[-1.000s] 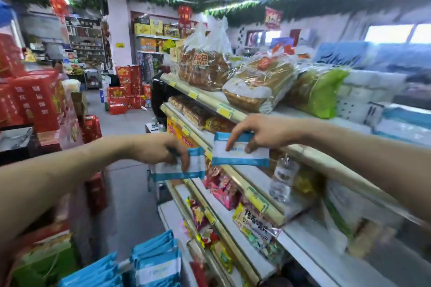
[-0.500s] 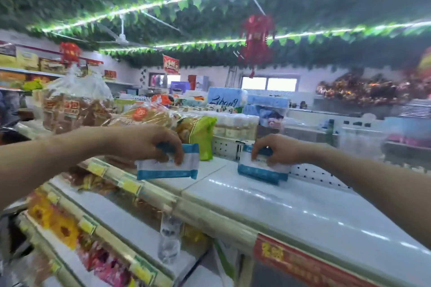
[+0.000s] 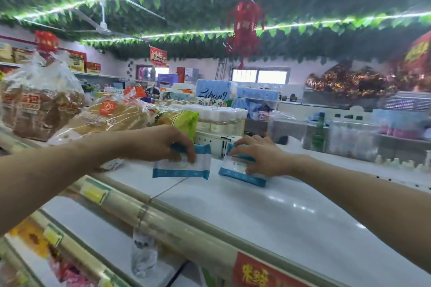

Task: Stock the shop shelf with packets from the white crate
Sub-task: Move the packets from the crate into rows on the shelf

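**Packets (image 3: 234, 169) at the top shelf (image 3: 291, 216)**

The left hand (image 3: 161, 144) pinches the left packet (image 3: 182, 168) by its upper edge, just beside the bread bags (image 3: 112, 116). Whether it touches the white surface is unclear. The right hand (image 3: 263, 157) grasps the right packet (image 3: 234, 169), which lies tilted on the shelf. Bare white surface runs forward to the front rail (image 3: 186, 233) and off to the right. Fingers cover both packets' tops, their print is blurred, and a bottle (image 3: 142, 256) below the rail is smeared.
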